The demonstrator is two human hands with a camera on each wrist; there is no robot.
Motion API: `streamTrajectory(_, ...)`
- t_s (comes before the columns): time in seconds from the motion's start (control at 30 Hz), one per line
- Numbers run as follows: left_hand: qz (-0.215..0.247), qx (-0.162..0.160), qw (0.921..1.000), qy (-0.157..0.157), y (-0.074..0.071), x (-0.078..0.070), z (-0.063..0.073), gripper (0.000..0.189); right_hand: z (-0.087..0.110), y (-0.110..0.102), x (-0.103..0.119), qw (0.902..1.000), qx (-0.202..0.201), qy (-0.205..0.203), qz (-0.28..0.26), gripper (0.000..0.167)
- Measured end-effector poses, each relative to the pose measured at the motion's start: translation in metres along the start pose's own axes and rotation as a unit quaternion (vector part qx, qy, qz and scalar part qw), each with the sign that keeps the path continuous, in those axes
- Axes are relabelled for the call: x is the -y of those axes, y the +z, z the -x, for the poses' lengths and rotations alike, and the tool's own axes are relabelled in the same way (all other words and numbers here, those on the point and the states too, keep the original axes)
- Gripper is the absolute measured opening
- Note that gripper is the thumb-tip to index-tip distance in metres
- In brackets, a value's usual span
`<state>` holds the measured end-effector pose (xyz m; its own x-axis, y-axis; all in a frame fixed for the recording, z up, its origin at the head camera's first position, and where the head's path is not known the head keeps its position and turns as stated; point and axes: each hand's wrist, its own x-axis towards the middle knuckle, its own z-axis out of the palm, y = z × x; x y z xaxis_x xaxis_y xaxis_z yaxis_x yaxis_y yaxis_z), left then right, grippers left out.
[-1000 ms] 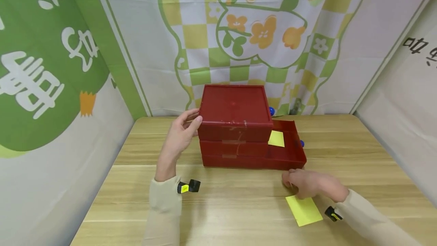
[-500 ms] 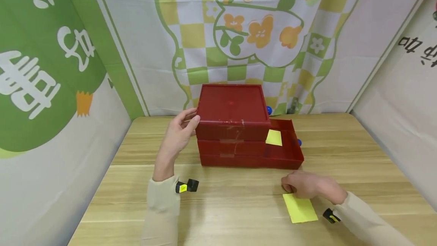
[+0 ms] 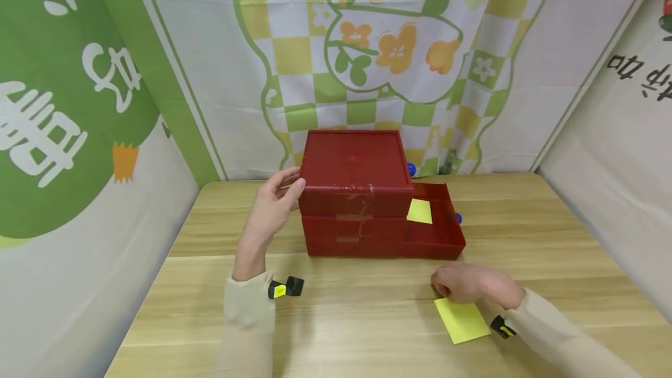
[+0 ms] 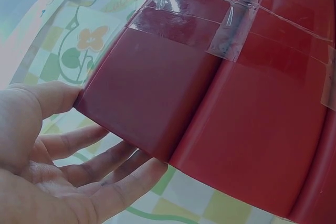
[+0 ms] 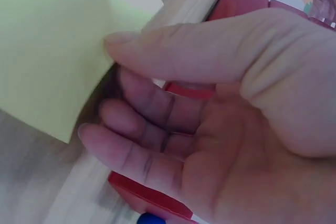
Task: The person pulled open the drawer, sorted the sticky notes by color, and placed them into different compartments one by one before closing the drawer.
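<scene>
A red box of stacked drawers [image 3: 357,162] stands on the wooden table, its bottom drawer [image 3: 433,251] pulled out to the right. My left hand [image 3: 270,206] rests against the box's left side, thumb at the top front corner and fingers spread along the side, as the left wrist view shows. In front of the pulled-out drawer, my right hand [image 3: 469,283] pinches the edge of a yellow sticky note [image 3: 464,322] between thumb and index finger. Its other fingers [image 5: 131,153] curl loosely below the note in the right wrist view.
Inside the pulled-out drawer lies another yellow note [image 3: 420,212]. A blue knob [image 3: 459,218] sits on that drawer's right end, and a second blue knob [image 3: 412,169] shows beside the upper box. Printed cloth [image 3: 362,112] hangs behind the table.
The right hand's fingers have drawn in at the note's upper edge. The left hand has stayed on the box. Everything in the head view has shifted slightly left.
</scene>
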<state>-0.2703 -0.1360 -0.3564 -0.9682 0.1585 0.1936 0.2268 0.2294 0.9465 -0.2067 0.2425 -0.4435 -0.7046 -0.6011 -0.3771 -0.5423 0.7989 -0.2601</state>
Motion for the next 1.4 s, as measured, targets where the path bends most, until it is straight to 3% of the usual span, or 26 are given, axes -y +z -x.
streamTrajectory(0.33, 0.006, -0.002, 1.0000, 0.004, 0.000, 0.000, 0.004, 0.050, -0.005, -0.005, -0.001, 0.9997, 0.022, -0.010, -0.004, 0.031)
streamTrajectory(0.57, 0.007, 0.001, 1.0000, 0.007, 0.000, -0.002, 0.002, 0.050, -0.003, -0.016, -0.005, 0.9992, -0.013, -0.022, -0.030, 0.027)
streamTrajectory(1.0, 0.002, 0.000, 1.0000, -0.001, -0.002, -0.002, 0.005, 0.051, 0.010, -0.061, -0.010, 0.9867, -0.079, -0.117, -0.081, 0.023)
streamTrajectory(1.23, 0.005, 0.000, 1.0000, -0.001, -0.001, -0.001, 0.004, 0.050, 0.024, -0.102, -0.014, 0.9847, -0.149, -0.062, -0.066, 0.022)
streamTrajectory(1.4, 0.005, -0.001, 1.0000, 0.002, -0.001, -0.001, 0.004, 0.051, 0.026, -0.123, -0.023, 0.9770, -0.203, -0.021, -0.060, 0.017)
